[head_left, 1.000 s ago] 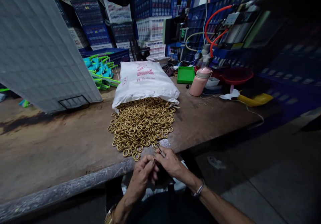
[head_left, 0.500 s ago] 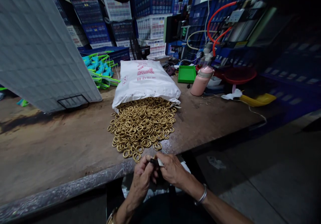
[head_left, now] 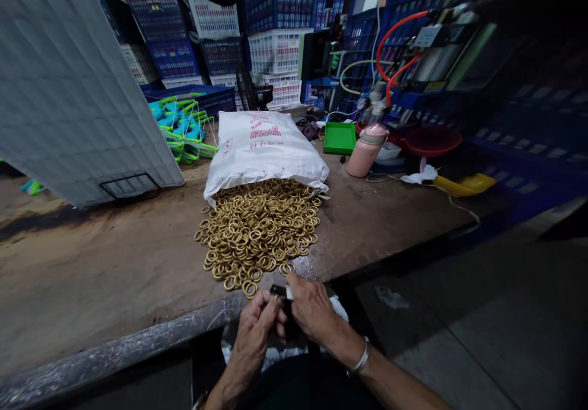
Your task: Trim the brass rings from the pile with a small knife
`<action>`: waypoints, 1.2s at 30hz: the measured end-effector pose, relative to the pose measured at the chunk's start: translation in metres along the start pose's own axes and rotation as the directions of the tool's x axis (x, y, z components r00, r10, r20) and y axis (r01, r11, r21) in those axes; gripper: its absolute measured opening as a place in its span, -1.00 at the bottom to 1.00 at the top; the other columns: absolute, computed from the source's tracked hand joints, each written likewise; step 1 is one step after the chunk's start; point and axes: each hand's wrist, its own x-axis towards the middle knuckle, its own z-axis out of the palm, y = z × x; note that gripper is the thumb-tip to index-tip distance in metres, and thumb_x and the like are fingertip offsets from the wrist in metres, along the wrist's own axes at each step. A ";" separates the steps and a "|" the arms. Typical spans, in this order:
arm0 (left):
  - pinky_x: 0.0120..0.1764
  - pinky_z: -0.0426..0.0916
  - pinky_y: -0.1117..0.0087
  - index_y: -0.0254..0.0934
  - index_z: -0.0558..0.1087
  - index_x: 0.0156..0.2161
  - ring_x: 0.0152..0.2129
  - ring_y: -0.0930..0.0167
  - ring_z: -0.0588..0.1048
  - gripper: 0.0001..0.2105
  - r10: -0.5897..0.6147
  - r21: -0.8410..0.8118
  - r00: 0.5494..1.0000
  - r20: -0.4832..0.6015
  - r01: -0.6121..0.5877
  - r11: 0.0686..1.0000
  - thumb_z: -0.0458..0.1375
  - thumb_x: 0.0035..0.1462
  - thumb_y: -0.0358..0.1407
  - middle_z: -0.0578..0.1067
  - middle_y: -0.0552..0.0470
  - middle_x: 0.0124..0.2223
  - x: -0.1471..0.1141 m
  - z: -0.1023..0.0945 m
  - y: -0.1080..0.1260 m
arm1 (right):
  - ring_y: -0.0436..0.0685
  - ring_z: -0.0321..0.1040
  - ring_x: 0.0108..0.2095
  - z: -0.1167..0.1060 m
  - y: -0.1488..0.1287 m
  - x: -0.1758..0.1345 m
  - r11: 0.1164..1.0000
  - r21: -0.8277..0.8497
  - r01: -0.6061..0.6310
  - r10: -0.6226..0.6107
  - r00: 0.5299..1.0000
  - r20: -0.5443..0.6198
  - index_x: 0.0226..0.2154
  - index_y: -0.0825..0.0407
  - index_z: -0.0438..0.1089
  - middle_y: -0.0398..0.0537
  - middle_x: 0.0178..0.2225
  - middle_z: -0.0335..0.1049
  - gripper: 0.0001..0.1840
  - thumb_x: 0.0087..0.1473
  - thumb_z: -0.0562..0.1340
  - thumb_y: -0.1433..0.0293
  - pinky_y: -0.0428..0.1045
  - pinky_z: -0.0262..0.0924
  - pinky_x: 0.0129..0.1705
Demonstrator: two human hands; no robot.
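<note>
My left hand [head_left: 257,323] is closed in a pinch at the front edge of the table, with a bit of a gold-coloured ring [head_left: 277,298] showing at its fingertips. Close beside it, my right hand [head_left: 312,306] grips a small tool [head_left: 278,290] with a dark, flat end and a white part by the fingers; its exact kind cannot be made out. The tool's dark end lies over the left fingertips. Just beyond both hands a heap of gold-coloured metal rings [head_left: 261,226] spills from the open mouth of a white woven sack [head_left: 271,152].
A grey-white panel [head_left: 92,91] stands at left, with green and blue plastic pieces [head_left: 184,128] behind it. Farther right are a green tray [head_left: 339,138], a pink bottle [head_left: 365,152], a red dish [head_left: 433,141] and a yellow scoop [head_left: 466,184]. Stacked crates [head_left: 278,51] line the back.
The tool's dark end has lifted slightly and tilts less, and a bit of ring now shows below it. My hands stay close together. The whole view has shifted slightly.
</note>
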 end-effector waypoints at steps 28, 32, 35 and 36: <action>-0.69 0.14 0.57 -0.30 0.33 -0.40 -0.66 0.55 0.29 -0.75 -0.048 -0.296 0.998 -0.044 0.032 0.955 0.18 -0.09 -0.14 0.34 0.12 -0.51 0.021 -0.005 -0.004 | -0.03 0.11 -0.50 -0.004 0.019 0.023 0.912 0.409 0.013 0.022 0.996 -0.081 -0.46 0.03 0.16 -0.19 -0.53 0.19 -0.89 0.04 -0.02 0.42 -0.13 -0.05 -0.45; -0.72 0.10 0.56 -0.26 0.31 -0.20 -0.77 0.56 0.18 -0.64 0.102 0.039 0.986 -0.133 -0.098 0.994 0.17 -0.10 -0.11 0.26 0.22 -0.63 0.032 -0.006 -0.007 | -0.05 0.02 -0.51 -0.008 0.013 0.021 0.728 0.685 0.029 -0.079 0.996 0.042 -0.52 0.05 0.14 -0.24 -0.56 0.07 -0.79 0.04 0.02 0.29 -0.14 -0.05 -0.46; -0.48 0.26 0.50 -0.30 0.38 -0.39 -0.57 0.48 0.32 -0.79 0.268 0.188 0.961 -0.065 -0.252 0.949 0.15 -0.06 -0.17 0.34 0.10 -0.53 0.034 -0.007 -0.003 | -0.07 -0.01 -0.50 -0.009 0.008 0.019 0.610 0.792 0.018 -0.131 0.988 0.078 -0.52 0.05 0.14 -0.25 -0.55 0.04 -0.80 0.00 0.07 0.28 -0.16 -0.05 -0.46; -0.42 0.26 0.48 -0.30 0.38 -0.45 -0.52 0.46 0.33 -0.81 0.306 0.221 0.951 -0.047 -0.289 0.931 0.14 -0.05 -0.19 0.36 0.07 -0.50 0.033 -0.007 -0.001 | -0.07 -0.02 -0.51 -0.010 0.006 0.018 0.588 0.809 0.006 -0.132 0.987 0.088 -0.52 0.05 0.14 -0.25 -0.55 0.03 -0.80 0.00 0.08 0.28 -0.16 -0.05 -0.46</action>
